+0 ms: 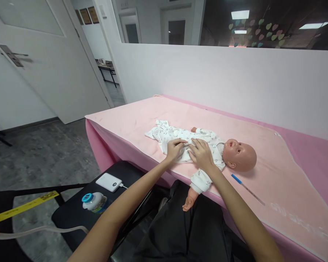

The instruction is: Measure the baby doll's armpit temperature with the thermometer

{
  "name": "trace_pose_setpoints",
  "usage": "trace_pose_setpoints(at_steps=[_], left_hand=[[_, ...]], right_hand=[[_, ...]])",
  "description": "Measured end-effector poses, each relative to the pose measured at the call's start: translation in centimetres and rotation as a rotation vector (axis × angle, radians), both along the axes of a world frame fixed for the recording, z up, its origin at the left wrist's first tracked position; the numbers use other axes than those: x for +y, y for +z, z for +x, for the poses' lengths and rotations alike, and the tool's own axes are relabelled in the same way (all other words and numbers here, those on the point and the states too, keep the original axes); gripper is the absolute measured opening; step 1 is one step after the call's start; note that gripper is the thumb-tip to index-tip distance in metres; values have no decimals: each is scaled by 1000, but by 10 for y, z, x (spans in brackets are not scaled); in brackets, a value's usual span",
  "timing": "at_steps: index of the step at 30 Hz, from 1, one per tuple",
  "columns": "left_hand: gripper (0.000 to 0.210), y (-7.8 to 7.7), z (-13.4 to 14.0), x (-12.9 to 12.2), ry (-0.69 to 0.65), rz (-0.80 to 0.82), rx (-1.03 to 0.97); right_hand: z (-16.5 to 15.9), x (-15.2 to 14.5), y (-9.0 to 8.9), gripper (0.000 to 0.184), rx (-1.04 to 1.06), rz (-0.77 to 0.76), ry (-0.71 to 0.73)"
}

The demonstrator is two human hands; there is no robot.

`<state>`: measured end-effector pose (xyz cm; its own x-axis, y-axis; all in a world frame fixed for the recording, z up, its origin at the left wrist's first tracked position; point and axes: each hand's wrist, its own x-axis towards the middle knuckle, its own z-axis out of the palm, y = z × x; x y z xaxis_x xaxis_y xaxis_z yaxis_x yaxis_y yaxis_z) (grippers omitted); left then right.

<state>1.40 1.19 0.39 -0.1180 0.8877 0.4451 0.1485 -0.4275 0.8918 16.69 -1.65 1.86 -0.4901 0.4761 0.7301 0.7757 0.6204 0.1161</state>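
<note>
A baby doll (242, 156) lies on its back on the pink-covered table, its head to the right. It wears a white patterned romper (166, 135) with a button near the collar; the legs of the garment lie flat to the left. My left hand (175, 150) pinches the romper's front around the belly. Close beside it, my right hand (202, 153) rests on the chest, its bent fingers gripping the same front edge. The fingertips partly cover the cloth between them. One doll arm (190, 199) hangs over the table's near edge.
A blue-capped pen (247, 189) lies on the pink mat (284, 174) near the doll's head. On a black chair (71, 214) at the left are a white power bank (108, 182) with a cable and a blue-lidded bottle (94, 202). A white wall (229, 80) borders the table's far side.
</note>
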Motion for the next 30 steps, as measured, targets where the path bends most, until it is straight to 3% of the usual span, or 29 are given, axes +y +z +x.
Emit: trace_pose_setpoints(at_steps=[4,14,30], left_hand=[[27,1,-6,1,-72,48,119],[23,9,-7,-8,-110,167,255],[15,12,0,-19,-52,366,589]], right_hand=[[-2,-3,1,17,42,-69,-30],[1,-4,1,10,266,-167,110],[1,0,-3,13,350,-175,63]])
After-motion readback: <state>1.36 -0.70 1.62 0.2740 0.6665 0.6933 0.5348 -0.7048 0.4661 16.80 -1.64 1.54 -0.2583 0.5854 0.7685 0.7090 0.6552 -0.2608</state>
